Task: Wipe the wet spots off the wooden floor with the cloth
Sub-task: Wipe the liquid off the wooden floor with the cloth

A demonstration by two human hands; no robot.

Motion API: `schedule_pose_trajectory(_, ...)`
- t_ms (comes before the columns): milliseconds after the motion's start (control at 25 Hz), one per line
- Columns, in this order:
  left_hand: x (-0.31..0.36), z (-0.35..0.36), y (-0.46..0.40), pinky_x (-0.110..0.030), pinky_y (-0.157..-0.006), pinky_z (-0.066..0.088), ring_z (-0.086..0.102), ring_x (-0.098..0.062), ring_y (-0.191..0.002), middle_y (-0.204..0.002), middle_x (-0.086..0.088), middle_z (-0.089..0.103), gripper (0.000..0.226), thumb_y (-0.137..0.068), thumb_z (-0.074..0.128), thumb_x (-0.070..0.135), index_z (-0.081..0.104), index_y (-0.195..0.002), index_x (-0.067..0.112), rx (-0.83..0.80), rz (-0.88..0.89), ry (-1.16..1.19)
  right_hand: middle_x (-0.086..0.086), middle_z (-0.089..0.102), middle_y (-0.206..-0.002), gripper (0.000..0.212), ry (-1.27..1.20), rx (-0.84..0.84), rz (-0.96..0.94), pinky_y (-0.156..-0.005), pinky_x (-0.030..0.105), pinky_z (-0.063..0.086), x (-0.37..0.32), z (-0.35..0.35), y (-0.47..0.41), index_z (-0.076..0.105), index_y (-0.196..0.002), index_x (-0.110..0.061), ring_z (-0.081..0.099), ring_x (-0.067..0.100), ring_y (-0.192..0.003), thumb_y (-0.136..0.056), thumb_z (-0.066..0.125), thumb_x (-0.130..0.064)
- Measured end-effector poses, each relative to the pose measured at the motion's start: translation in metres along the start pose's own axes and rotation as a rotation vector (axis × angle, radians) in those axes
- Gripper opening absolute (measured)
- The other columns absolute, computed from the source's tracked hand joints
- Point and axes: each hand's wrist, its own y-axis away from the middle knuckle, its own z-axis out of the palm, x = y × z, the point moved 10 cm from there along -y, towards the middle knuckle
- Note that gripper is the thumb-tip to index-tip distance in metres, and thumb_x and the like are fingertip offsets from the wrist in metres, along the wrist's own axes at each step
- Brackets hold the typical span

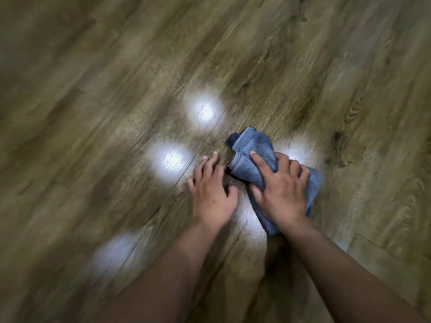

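Floor [93,78]: wooden planks, grain running diagonally; most of the view is motion-blurred.
Bright patches: round whitish glares on the planks, one low left [112,252], one left of the hands [171,160], one above them [204,110]; further glare shows partly behind the cloth and between the wrists. Cannot tell glare from wet spots.
Left hand [213,192]: palm down on the floor, just left of the cloth.
Left fingers [213,160]: spread and nearly straight, tips on the bare planks, holding nothing. Thumb points toward the cloth; whether it touches is unclear.
Cloth [254,148]: blue terry towel, bunched and folded, lying on the floor at centre right of the view. Its upper end sticks out past the fingertips; its lower end trails under the right wrist.
Right hand [282,192]: on top of the cloth, pressing it down onto the floor.
Right fingers [258,162]: curled over the bunched folds, forefinger stretched along the top, the others bent over the far edge, thumb tucked against the near side. Gripping the cloth.
Forearms: both bare, entering from the bottom edge.
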Motion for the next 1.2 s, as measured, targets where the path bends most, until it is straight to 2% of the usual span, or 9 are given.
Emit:
schedule_pose_trajectory(80, -0.037, -0.036, -0.011, -0.05, -0.109, 0.037, 0.045, -0.023, -0.134, -0.142, 0.002, 0.056, 0.039, -0.083, 0.05, 0.033, 0.062, -0.118, 0.02, 0.066, 0.082, 0.071, 0.015, 0.05, -0.127, 0.076, 0.022, 0.002, 0.027, -0.094, 0.052, 0.032, 0.001, 0.001, -0.002, 0.05, -0.141, -0.038, 0.047, 0.037, -0.103, -0.071, 0.075, -0.049)
schedule_pose_trajectory(120, -0.074, -0.061, -0.017, -0.05, -0.109, 0.039, 0.047, -0.027, -0.134, -0.141, -0.002, 0.056, 0.04, -0.086, 0.049, 0.033, 0.06, -0.121, 0.018, 0.145, 0.037, 0.025, 0.015, 0.05, -0.126, 0.075, 0.031, 0.011, 0.043, -0.093, 0.052, 0.032, 0.0, 0.001, -0.002, 0.049, -0.141, -0.037, 0.046, 0.037, -0.102, -0.071, 0.074, -0.049)
schedule_pose_trajectory(280, -0.209, -0.135, -0.024, -0.053, -0.123, 0.015, 0.024, -0.031, -0.151, -0.158, -0.013, 0.039, 0.055, -0.094, 0.041, 0.043, 0.049, -0.139, 0.014, 0.383, -0.399, -0.209, 0.02, 0.048, -0.122, 0.071, 0.043, 0.097, 0.18, -0.09, 0.053, 0.031, -0.006, -0.002, -0.027, 0.046, -0.141, -0.036, 0.045, 0.04, -0.101, -0.075, 0.068, -0.048)
schedule_pose_trajectory(440, -0.209, -0.125, -0.028, -0.055, -0.121, 0.015, 0.024, -0.03, -0.151, -0.157, -0.01, 0.039, 0.05, -0.093, 0.044, 0.047, 0.048, -0.137, 0.023, 0.396, -0.344, -0.255, 0.021, 0.047, -0.122, 0.067, 0.056, 0.166, 0.396, -0.094, 0.056, 0.03, -0.029, 0.003, -0.099, 0.044, -0.141, -0.037, 0.045, 0.043, -0.106, -0.078, 0.066, -0.046)
schedule_pose_trajectory(520, -0.21, -0.127, -0.028, -0.055, -0.12, 0.015, 0.023, -0.031, -0.151, -0.157, -0.01, 0.038, 0.051, -0.093, 0.043, 0.047, 0.048, -0.137, 0.023, 0.38, -0.354, -0.256, 0.02, 0.046, -0.126, 0.067, 0.043, 0.153, 0.413, -0.097, 0.055, 0.027, -0.057, 0.008, -0.137, 0.044, -0.142, -0.039, 0.044, 0.042, -0.111, -0.079, 0.066, -0.047)
schedule_pose_trajectory(680, -0.21, -0.13, -0.029, -0.055, -0.121, 0.014, 0.021, -0.03, -0.153, -0.159, -0.01, 0.036, 0.054, -0.093, 0.041, 0.047, 0.05, -0.14, 0.02, 0.358, -0.38, -0.251, 0.016, 0.046, -0.125, 0.07, 0.05, 0.102, 0.199, -0.101, 0.054, 0.03, -0.134, 0.013, -0.166, 0.041, -0.144, -0.04, 0.043, 0.038, -0.11, -0.079, 0.065, -0.05)
schedule_pose_trajectory(920, -0.208, -0.136, -0.027, -0.055, -0.121, 0.014, 0.023, -0.032, -0.152, -0.158, -0.011, 0.039, 0.05, -0.094, 0.039, 0.035, 0.055, -0.137, 0.016, 0.408, -0.373, -0.217, 0.014, 0.049, -0.127, 0.084, -0.045, -0.005, -0.188, -0.102, 0.056, 0.031, -0.233, 0.026, -0.062, 0.042, -0.145, -0.037, 0.041, 0.032, -0.103, -0.069, 0.075, -0.051)
schedule_pose_trajectory(1040, -0.207, -0.136, -0.026, -0.054, -0.121, 0.013, 0.023, -0.031, -0.152, -0.158, -0.011, 0.039, 0.049, -0.091, 0.041, 0.029, 0.057, -0.136, 0.015, 0.416, -0.376, -0.206, 0.012, 0.052, -0.129, 0.085, -0.052, -0.064, -0.24, -0.102, 0.055, 0.03, -0.226, 0.031, -0.024, 0.045, -0.144, -0.039, 0.043, 0.032, -0.103, -0.067, 0.077, -0.052)
schedule_pose_trajectory(1200, -0.205, -0.138, -0.026, -0.056, -0.12, 0.015, 0.023, -0.032, -0.152, -0.157, -0.011, 0.04, 0.049, -0.09, 0.044, 0.027, 0.057, -0.137, 0.016, 0.417, -0.376, -0.196, 0.017, 0.052, -0.124, 0.085, 0.013, -0.075, -0.244, -0.091, 0.054, 0.039, -0.164, 0.022, -0.049, 0.041, -0.147, -0.039, 0.049, 0.037, -0.099, -0.07, 0.074, -0.052)
